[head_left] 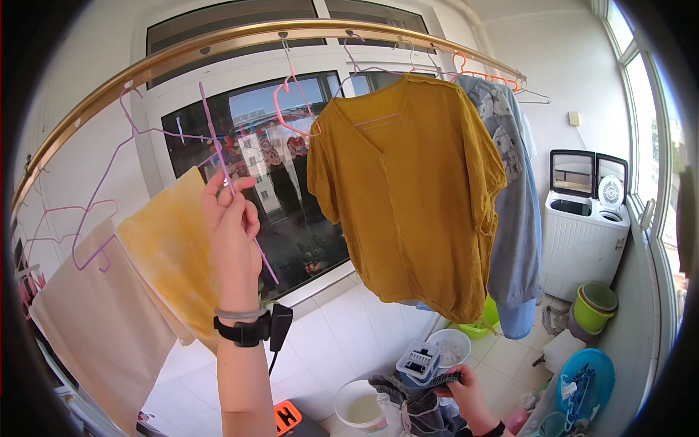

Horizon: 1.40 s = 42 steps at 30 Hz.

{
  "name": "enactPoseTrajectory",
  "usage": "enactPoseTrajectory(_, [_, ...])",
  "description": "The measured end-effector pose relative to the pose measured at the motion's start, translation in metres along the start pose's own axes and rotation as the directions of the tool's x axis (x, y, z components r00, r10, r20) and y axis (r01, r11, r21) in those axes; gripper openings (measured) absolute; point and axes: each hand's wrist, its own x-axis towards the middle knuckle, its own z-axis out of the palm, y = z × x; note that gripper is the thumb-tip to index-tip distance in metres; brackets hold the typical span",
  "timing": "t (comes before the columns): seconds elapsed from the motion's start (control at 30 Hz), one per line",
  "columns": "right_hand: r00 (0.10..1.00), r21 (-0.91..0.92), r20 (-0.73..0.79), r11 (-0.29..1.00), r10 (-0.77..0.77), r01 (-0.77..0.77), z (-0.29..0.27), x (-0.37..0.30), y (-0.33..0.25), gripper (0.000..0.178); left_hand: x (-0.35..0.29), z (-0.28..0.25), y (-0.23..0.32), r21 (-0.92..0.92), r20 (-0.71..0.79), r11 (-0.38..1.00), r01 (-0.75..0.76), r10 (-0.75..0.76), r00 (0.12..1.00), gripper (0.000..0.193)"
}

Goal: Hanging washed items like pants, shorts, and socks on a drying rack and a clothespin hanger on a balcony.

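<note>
My left hand (233,207) is raised below the rail with its fingers closed around a purple clothes hanger (255,247), which slants nearly edge-on. Low at the front, my right hand (468,399) grips a dark grey garment (419,404) by its edge; the garment hangs bunched, partly below the picture. Right of my left hand, a mustard-yellow short-sleeved top (408,189) hangs on a hanger. To its left hangs another purple hanger (100,182), bare, near a yellow cloth (171,240).
A gold drying rail (240,33) crosses overhead, with a pink hanger (279,102) and blue-grey clothes (513,233). A beige cloth (102,313) hangs at left. White bucket (349,400), green bucket (593,309) and blue basin (601,375) stand below; a washing machine (582,240) is far right.
</note>
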Motion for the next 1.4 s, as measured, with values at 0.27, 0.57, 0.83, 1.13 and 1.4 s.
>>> enactPoseTrajectory(0.27, [0.999,-0.084,-0.002,0.996,-0.035,0.035,0.028,0.002,-0.02,0.023,-0.187,-0.067,-0.042,-0.077,0.095,0.853,0.516,-0.509,0.856,0.028])
enactPoseTrajectory(0.57, [0.996,-0.293,-0.04,0.954,-0.075,0.06,0.046,-0.007,-0.047,0.024,-0.266,-0.13,-0.061,0.007,0.114,0.881,0.472,-0.47,0.875,0.023])
enactPoseTrajectory(0.83, [0.993,-0.404,0.016,0.908,-0.117,0.113,0.069,-0.028,-0.052,0.023,-0.266,-0.13,-0.032,-0.271,0.237,0.706,0.654,-0.609,0.757,0.032])
enactPoseTrajectory(1.13, [0.986,-0.572,0.144,0.806,-0.082,0.151,0.108,-0.032,-0.097,0.023,-0.272,-0.13,-0.061,-0.452,0.318,0.653,0.608,-0.519,0.794,0.033])
enactPoseTrajectory(1.4, [0.965,-0.584,0.068,0.774,-0.252,0.243,0.128,-0.024,-0.149,0.024,-0.321,-0.168,-0.094,-0.139,0.45,0.666,0.733,-0.617,0.646,0.032])
